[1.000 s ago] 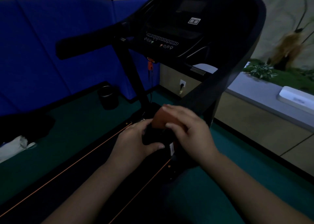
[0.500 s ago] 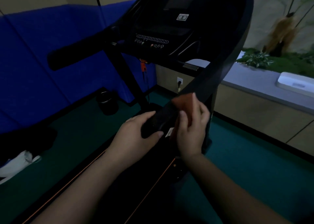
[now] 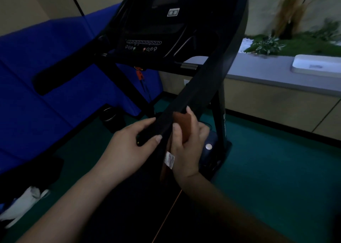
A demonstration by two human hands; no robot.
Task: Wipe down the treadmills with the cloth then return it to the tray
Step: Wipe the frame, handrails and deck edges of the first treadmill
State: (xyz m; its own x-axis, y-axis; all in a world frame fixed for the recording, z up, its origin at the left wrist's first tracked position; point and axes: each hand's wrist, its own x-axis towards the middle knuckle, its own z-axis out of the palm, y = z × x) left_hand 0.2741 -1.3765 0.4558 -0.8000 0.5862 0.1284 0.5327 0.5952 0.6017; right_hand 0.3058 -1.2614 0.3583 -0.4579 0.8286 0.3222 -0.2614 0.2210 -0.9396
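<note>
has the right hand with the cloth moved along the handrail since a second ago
Yes. The right hand has slid the orange cloth up the right handrail toward the console, off the rail's near end, which the left hand holds.

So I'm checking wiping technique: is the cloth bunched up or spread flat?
Flat: the cloth lies pressed against the handrail under the right hand.

An orange-brown cloth is pressed against the right side of a black treadmill's right handrail, near its lower end. The handrail slopes down from the far console toward the near left.
</note>
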